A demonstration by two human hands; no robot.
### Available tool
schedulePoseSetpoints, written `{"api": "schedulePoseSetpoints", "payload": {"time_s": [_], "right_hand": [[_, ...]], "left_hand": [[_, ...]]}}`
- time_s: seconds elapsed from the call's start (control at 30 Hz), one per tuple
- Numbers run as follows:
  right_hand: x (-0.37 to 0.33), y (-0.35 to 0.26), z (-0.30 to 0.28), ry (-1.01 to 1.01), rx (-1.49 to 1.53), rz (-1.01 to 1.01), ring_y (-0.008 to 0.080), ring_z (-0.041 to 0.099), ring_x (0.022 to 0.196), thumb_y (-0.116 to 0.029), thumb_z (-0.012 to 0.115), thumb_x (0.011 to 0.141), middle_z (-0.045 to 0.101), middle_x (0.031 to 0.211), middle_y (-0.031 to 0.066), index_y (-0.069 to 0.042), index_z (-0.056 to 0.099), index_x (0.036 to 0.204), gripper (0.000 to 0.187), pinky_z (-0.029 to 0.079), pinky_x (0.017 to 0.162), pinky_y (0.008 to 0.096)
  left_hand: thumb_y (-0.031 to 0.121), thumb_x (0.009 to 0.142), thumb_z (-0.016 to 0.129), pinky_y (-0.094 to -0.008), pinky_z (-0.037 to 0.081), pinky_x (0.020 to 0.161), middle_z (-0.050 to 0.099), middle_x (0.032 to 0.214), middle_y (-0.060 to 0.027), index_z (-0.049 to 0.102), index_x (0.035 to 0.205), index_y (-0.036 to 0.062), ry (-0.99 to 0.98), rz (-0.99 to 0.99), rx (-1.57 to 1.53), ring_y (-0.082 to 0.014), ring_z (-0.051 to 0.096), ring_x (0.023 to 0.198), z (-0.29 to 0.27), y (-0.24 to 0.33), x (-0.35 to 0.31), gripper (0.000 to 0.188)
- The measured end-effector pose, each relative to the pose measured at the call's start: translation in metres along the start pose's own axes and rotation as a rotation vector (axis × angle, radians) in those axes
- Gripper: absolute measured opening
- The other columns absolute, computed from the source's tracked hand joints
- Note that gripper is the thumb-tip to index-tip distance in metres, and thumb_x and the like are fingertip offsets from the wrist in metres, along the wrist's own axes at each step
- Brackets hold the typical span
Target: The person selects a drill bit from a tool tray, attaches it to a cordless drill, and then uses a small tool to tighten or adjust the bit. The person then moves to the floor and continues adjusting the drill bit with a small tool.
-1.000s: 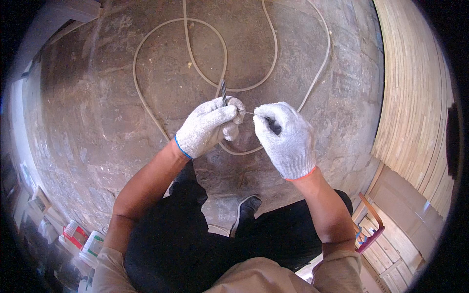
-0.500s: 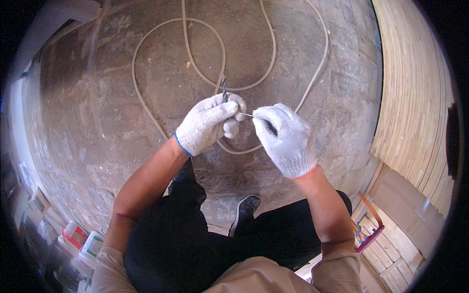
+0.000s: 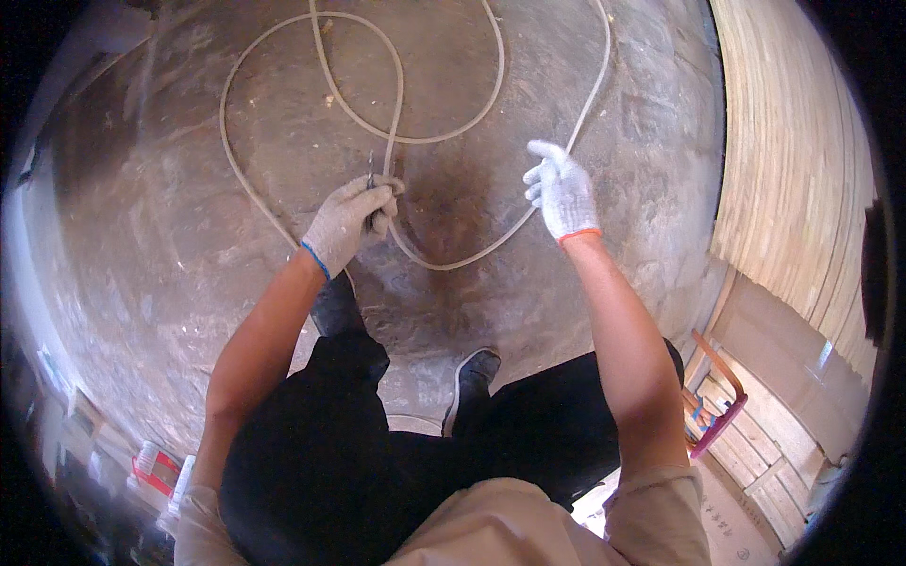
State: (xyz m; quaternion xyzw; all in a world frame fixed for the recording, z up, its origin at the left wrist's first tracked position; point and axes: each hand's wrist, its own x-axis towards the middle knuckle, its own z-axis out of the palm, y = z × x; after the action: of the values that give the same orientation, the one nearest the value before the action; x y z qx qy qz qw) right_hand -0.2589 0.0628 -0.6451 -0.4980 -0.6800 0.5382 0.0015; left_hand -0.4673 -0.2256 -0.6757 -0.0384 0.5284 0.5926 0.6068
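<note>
My left hand [image 3: 347,219], in a white knit glove with a blue cuff edge, is closed around a thin dark drill bit [image 3: 371,166]. The twisted end of the bit points up past the fingers; its lower part is hidden in the glove. Off to the right, my gloved right hand [image 3: 566,200], edged in orange at the cuff, has its fingers apart and nothing visible in them. It is over the floor close to a pale hose [image 3: 587,104].
The hose lies in wide loops over the worn concrete floor [image 3: 453,198]. Long pale wooden strips [image 3: 779,160] are stacked along the right. Below them are a red-framed hand saw [image 3: 725,424] and wooden slats [image 3: 755,453]. A red and white container [image 3: 154,467] stands at lower left.
My hands have moved apart, the right one away to the right with its fingers opened. The thin strand between them no longer shows. My left hand, still holding the drill bit, has shifted left.
</note>
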Motion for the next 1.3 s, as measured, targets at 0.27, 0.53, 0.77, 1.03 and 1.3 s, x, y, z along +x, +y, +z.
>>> {"api": "schedulePoseSetpoints", "payload": {"time_s": [0.27,0.53,0.77,1.03,1.3], "right_hand": [[0.016,0.076,0.007,0.146,-0.418,-0.097,0.0322,0.079,0.107,-0.024,0.066,0.104,0.081,0.12,0.0194,-0.007,0.08,0.127,0.031,0.061,0.096,0.0415],[0.025,0.083,0.004,0.198,-0.416,0.0,0.0351,0.079,0.11,-0.028,0.071,0.099,0.082,0.117,0.0178,-0.012,0.083,0.12,0.029,0.061,0.1,0.0434],[0.027,0.091,-0.008,0.35,-0.489,-0.05,0.036,0.077,0.118,-0.028,0.069,0.1,0.082,0.123,0.0172,-0.008,0.082,0.122,0.033,0.059,0.105,0.0433],[0.032,0.128,-0.041,0.418,-0.432,0.141,0.0377,0.08,0.099,-0.031,0.063,0.097,0.082,0.102,0.0188,-0.012,0.085,0.108,0.031,0.061,0.088,0.0474],[0.031,0.145,-0.039,0.406,-0.356,0.213,0.0365,0.08,0.098,-0.029,0.065,0.097,0.082,0.101,0.0168,-0.012,0.085,0.109,0.029,0.061,0.087,0.0463]], "left_hand": [[0.023,0.109,0.067,-0.0276,0.049,0.064,0.067,0.089,0.0002,0.074,0.127,-0.0009,-0.025,-0.165,0.402,-0.0089,0.061,0.07,0.005,-0.013,-0.009,0.031],[0.025,0.105,0.071,-0.0267,0.049,0.062,0.067,0.089,0.0001,0.075,0.127,0.0025,-0.064,-0.197,0.553,-0.0092,0.061,0.07,0.002,-0.033,-0.021,0.031],[0.031,0.106,0.073,-0.0253,0.037,0.052,0.059,0.08,0.0032,0.075,0.113,0.0061,0.329,-0.045,-0.035,-0.0082,0.049,0.06,-0.023,-0.032,-0.021,0.026],[0.036,0.109,0.071,-0.0281,0.023,0.047,0.047,0.069,0.0068,0.072,0.102,0.0123,0.59,0.048,-0.467,-0.0082,0.029,0.05,-0.074,-0.013,-0.005,0.025],[0.035,0.109,0.072,-0.0297,0.02,0.047,0.042,0.062,0.0078,0.071,0.101,0.0138,0.588,0.006,-0.41,-0.0082,0.026,0.047,-0.068,-0.024,-0.009,0.023]]}}
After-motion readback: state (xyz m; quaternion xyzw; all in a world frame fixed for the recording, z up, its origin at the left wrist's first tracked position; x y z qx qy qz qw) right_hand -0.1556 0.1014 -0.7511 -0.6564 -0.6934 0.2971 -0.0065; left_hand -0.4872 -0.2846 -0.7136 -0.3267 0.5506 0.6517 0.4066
